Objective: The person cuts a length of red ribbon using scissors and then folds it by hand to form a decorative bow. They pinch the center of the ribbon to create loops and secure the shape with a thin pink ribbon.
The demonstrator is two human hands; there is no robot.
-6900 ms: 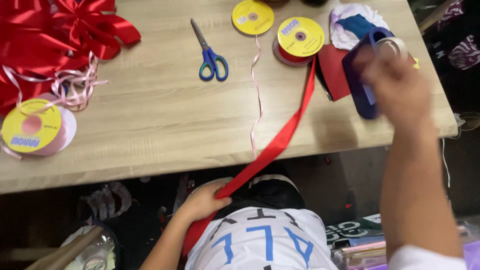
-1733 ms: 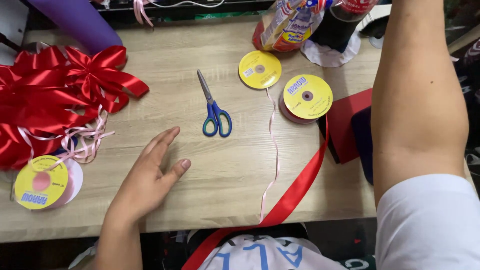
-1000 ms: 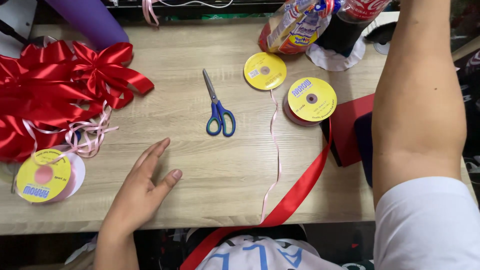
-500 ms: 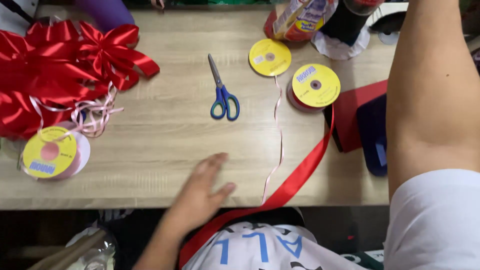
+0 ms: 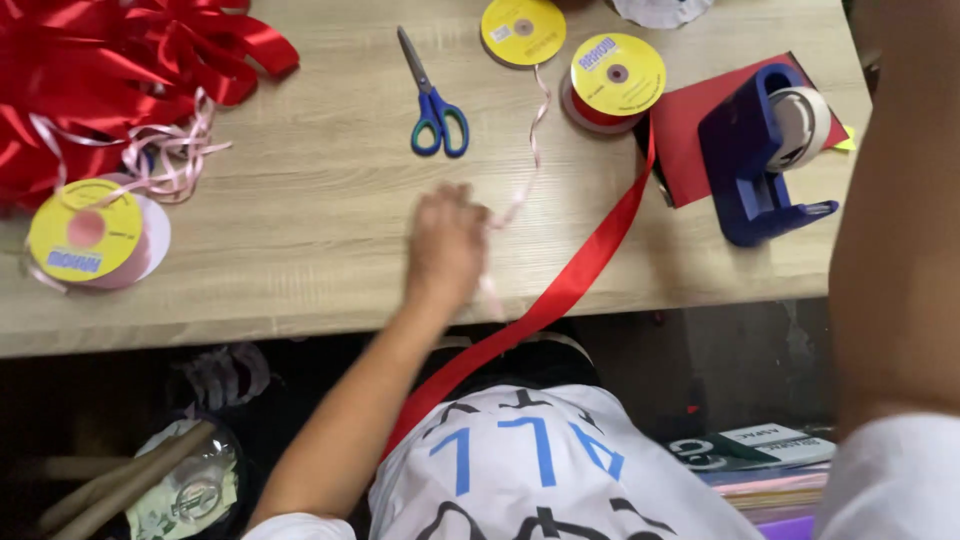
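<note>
Step in hand, apparently: your left hand (image 5: 447, 245) pinches the thin pink ribbon (image 5: 528, 150) on the desk (image 5: 300, 210); right hand's grip cannot be told. Next, likely draw it taut.

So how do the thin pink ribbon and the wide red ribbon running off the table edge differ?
The thin pink ribbon is narrow, pale and wavy; the wide red ribbon is broad, bright and lies in a straight diagonal band. The pink one comes from the flat yellow spool, the red one from the thicker yellow-topped spool. The left hand is at the pink ribbon; the red one lies untouched. Both run over the near edge of the table.
</note>
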